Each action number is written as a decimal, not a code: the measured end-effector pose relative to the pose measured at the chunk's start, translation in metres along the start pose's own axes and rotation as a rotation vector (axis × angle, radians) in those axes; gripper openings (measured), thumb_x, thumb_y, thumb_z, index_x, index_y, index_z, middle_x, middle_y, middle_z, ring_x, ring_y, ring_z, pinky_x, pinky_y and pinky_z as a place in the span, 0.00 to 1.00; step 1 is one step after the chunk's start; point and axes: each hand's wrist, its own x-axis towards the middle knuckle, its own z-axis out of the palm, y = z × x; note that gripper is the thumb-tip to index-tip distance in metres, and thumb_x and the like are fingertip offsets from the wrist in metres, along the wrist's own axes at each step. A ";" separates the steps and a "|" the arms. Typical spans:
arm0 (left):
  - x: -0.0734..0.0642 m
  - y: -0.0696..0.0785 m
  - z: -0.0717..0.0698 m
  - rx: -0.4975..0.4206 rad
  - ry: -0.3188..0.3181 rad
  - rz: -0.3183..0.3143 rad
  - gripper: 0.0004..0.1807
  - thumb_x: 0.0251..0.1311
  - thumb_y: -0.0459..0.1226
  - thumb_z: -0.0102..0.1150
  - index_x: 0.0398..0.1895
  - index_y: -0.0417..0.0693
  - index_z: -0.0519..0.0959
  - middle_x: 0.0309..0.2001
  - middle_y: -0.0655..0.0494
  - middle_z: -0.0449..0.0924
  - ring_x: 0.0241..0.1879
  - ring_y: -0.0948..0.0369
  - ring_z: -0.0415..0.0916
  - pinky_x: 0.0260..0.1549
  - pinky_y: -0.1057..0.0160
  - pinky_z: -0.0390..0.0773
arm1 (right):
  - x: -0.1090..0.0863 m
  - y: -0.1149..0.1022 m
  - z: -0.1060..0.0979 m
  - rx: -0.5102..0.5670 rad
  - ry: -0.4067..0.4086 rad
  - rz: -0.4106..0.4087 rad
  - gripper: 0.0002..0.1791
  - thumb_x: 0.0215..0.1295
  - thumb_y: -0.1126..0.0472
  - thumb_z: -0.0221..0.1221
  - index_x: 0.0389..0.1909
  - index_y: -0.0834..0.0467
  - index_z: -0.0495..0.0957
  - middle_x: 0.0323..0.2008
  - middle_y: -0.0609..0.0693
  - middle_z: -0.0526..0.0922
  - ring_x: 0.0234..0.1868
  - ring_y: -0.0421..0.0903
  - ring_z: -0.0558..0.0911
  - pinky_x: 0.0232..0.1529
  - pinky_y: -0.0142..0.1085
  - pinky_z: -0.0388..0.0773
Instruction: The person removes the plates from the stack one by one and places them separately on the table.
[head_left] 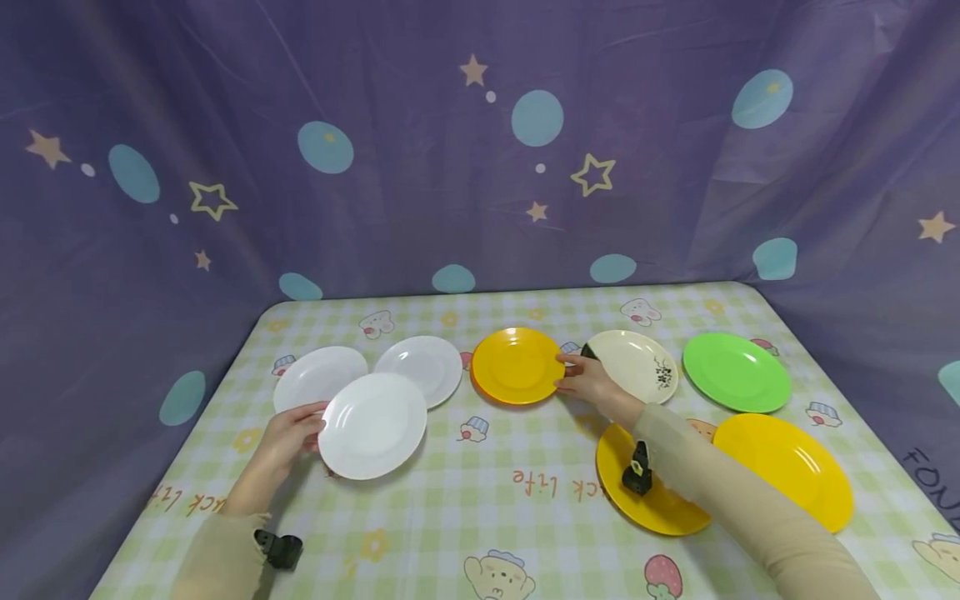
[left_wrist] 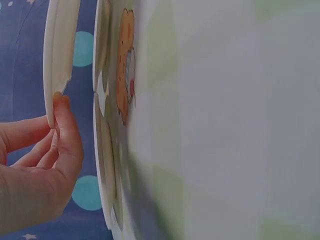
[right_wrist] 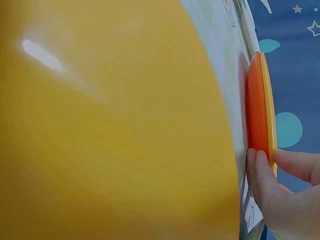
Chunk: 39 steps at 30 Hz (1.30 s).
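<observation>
My left hand [head_left: 285,442] pinches the left rim of a white plate [head_left: 372,427], thumb on top and fingers beneath. In the left wrist view this white plate [left_wrist: 61,50] is clear of the table, above two other plates. My right hand [head_left: 592,379] is at the right rim of a yellow plate [head_left: 517,365] in the middle. The right wrist view shows an orange plate [right_wrist: 257,105] directly under that yellow plate [right_wrist: 270,107]. There the thumb lies on the yellow rim, and the fingers [right_wrist: 262,162] grip the orange plate's side from below.
Two white plates [head_left: 318,375] [head_left: 427,367] lie at the back left. A cream plate [head_left: 630,358] with dark markings and a green plate [head_left: 735,371] are at the back right. Two larger yellow plates [head_left: 652,508] [head_left: 795,467] lie nearer on the right, one under my right forearm. A purple curtain [head_left: 420,217] hangs behind the table.
</observation>
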 end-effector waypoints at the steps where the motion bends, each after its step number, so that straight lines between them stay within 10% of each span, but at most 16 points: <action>1: -0.001 -0.001 -0.001 0.001 0.003 0.000 0.24 0.56 0.26 0.45 0.56 0.21 0.58 0.25 0.70 0.76 0.19 0.70 0.72 0.19 0.71 0.76 | 0.000 0.000 0.000 -0.001 0.001 0.002 0.29 0.57 0.76 0.51 0.62 0.66 0.59 0.50 0.67 0.66 0.41 0.49 0.76 0.45 0.37 0.77; 39: -0.021 -0.024 -0.065 0.364 -0.029 -0.077 0.25 0.58 0.35 0.48 0.57 0.28 0.63 0.39 0.57 0.77 0.29 0.72 0.71 0.26 0.67 0.76 | 0.000 -0.001 0.000 -0.018 0.004 0.011 0.30 0.57 0.76 0.51 0.62 0.65 0.58 0.53 0.67 0.65 0.44 0.49 0.76 0.46 0.37 0.76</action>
